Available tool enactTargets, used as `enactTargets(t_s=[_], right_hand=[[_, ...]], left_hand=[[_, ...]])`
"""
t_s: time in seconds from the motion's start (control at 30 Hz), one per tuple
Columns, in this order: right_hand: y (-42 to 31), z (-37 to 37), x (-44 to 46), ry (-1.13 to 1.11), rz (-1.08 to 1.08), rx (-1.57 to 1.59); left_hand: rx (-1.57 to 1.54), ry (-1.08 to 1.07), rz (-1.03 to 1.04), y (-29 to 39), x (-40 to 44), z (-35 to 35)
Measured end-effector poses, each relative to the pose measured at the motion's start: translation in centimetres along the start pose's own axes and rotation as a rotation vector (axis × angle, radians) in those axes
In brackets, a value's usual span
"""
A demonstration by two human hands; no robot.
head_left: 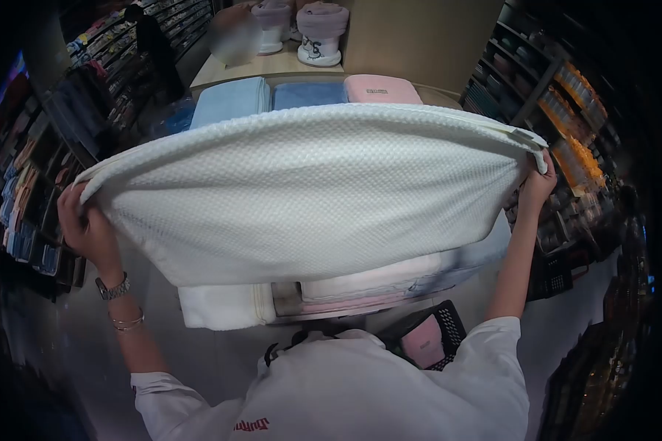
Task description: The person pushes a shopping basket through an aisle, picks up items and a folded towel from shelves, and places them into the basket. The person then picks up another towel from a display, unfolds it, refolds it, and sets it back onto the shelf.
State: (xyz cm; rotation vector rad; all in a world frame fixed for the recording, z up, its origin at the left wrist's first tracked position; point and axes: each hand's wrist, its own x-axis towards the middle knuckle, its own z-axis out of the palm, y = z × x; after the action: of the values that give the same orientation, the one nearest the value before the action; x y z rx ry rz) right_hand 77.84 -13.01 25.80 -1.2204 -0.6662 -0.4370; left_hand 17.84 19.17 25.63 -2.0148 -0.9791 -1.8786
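I wear a white T-shirt [390, 393] filling the bottom centre of the frame, with 2 short, loose sleeves, the left sleeve [165, 400] at lower left and the right sleeve [504, 345] at lower right, and red lettering [251, 425] near the bottom edge, too small to read. In the left part of the frame, next to my left hand [87, 226], I have a silver-toned watch [113, 287] with a metal band and, nearer the elbow, a thin, shiny bracelet [127, 320]. A black strap-like piece [271, 355], unclear in shape, shows by the shirt's upper edge, left of centre.
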Motion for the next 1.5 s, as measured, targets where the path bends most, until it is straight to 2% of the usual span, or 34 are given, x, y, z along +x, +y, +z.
enactTargets(t_s=[0.03,0.13,0.17,0.2,0.27,0.33,0.4,0.43,0.47,0.57,0.63,0.73,0.83,0.87,0.93,0.97,1.07,1.13,1.17,1.27,1.33,1.43,1.5], right_hand=[[-0.6,0.3,0.2,0.021,-0.01,0.105],[-2.8,-0.6,-1.7,0.048,-0.149,-0.06],[-3.1,-1.6,-2.9,-0.032,-0.114,-0.094],[-2.8,-2.8,-4.7,-0.112,-0.073,-0.129],[0.5,-6.0,-8.8,-0.253,0.034,-0.253],[2.7,-7.8,-13.8,-0.323,0.164,-0.307],[2.4,-7.6,-18.8,-0.412,0.228,-0.332],[2.9,-8.0,-20.5,-0.492,0.221,-0.388],[3.5,-8.6,-22.0,-0.466,0.239,-0.421],[4.0,-10.3,-25.0,-0.42,0.266,-0.521],[3.6,-11.7,-25.8,-0.429,0.255,-0.596],[0.9,-11.6,-26.8,-0.363,0.453,-0.437],[-0.9,-12.5,-27.7,-0.505,0.598,-0.176],[-1.0,-12.9,-28.0,-0.477,0.633,-0.194],[-0.4,-13.7,-28.6,-0.427,0.7,-0.228],[0.0,-13.8,-29.0,-0.409,0.615,-0.307],[0.2,-13.4,-29.1,-0.375,0.348,-0.527],[-1.3,-12.0,-28.5,-0.372,0.161,-0.654],[-1.7,-11.4,-28.0,-0.341,0.166,-0.588],[-2.4,-9.3,-25.8,-0.291,0.182,-0.458],[-3.1,-7.6,-24.0,-0.316,0.194,-0.459],[-3.5,-4.4,-22.0,-0.349,0.014,-0.575],[-4.8,-2.2,-21.3,-0.515,-0.105,-0.654]], left_hand=[[-0.028,0.022,0.022,0.6,0.8,0.5],[-0.11,0.082,0.004,-0.4,-0.1,1.1],[-0.135,0.093,-0.018,-1.2,-1.2,0.9],[-0.138,0.038,0.013,-1.9,-2.6,0.4],[-0.146,-0.07,-0.066,-3.4,-6.8,-0.3],[-0.297,-0.144,-0.348,-5.4,-11.9,-0.7],[-0.239,-0.441,-0.464,-5.3,-14.8,-2.1],[-0.231,-0.491,-0.49,-5.7,-16.6,-2.2],[-0.222,-0.542,-0.514,-6.1,-18.0,-2.3],[-0.19,-0.762,-0.422,-5.7,-20.3,-3.1],[-0.213,-0.788,-0.44,-6.9,-21.4,-3.7],[-0.264,-0.785,-0.402,-7.1,-21.6,-4.7],[-0.356,-0.809,-0.299,-6.2,-20.9,-6.1],[-0.39,-0.824,-0.26,-6.3,-20.8,-6.5],[-0.376,-0.819,-0.352,-7.3,-22.0,-7.1],[-0.367,-0.815,-0.401,-7.3,-22.1,-7.2],[-0.288,-0.756,-0.355,-7.1,-21.7,-7.0],[-0.373,-0.634,-0.409,-7.7,-21.7,-6.2],[-0.415,-0.571,-0.435,-7.9,-21.5,-5.7],[-0.4,-0.395,-0.687,-7.8,-19.3,-4.1],[-0.346,-0.453,-0.654,-7.2,-16.6,-2.9],[-0.332,-0.528,-0.625,-10.6,-16.6,0.1],[-0.296,-0.597,-0.613,-11.3,-16.9,1.3]])
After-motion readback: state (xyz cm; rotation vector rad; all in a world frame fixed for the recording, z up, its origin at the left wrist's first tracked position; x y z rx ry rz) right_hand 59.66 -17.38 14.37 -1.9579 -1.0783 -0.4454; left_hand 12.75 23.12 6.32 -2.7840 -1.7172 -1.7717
